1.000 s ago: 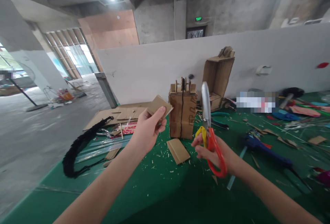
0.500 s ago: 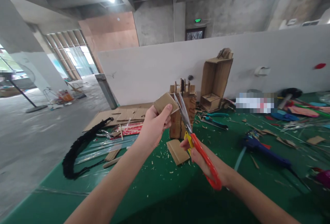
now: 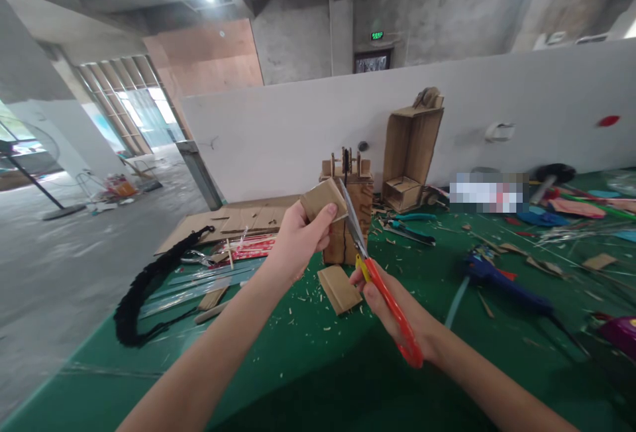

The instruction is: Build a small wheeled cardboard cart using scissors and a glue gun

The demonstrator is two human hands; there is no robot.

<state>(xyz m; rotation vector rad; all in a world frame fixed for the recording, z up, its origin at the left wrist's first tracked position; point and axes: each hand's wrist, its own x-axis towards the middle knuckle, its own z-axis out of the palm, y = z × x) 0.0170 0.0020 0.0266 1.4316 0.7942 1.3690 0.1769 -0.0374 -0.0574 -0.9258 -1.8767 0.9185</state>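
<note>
- The cardboard piece (image 3: pixel 323 198) was pinched in the left hand (image 3: pixel 298 241), thumb on its near face and fingers curled behind, held up in the air above the green table (image 3: pixel 308 366), just in front of the cardboard tower (image 3: pixel 348 220).
- The right hand (image 3: pixel 392 299) was closed through the red and yellow handles of the scissors (image 3: pixel 372 266); the blades met the piece's right edge, nearly shut.
- Judged step: a cut at the piece's edge was under way. The next move would call for keeping the piece steady and the thumb clear of the blades.
- Counted: one held piece, one pair of scissors in hand, one loose cardboard slip (image 3: pixel 339 288) lying under the hands, two standing cardboard builds counting the open box (image 3: pixel 410 147), one blue glue gun (image 3: pixel 501 283).
</note>
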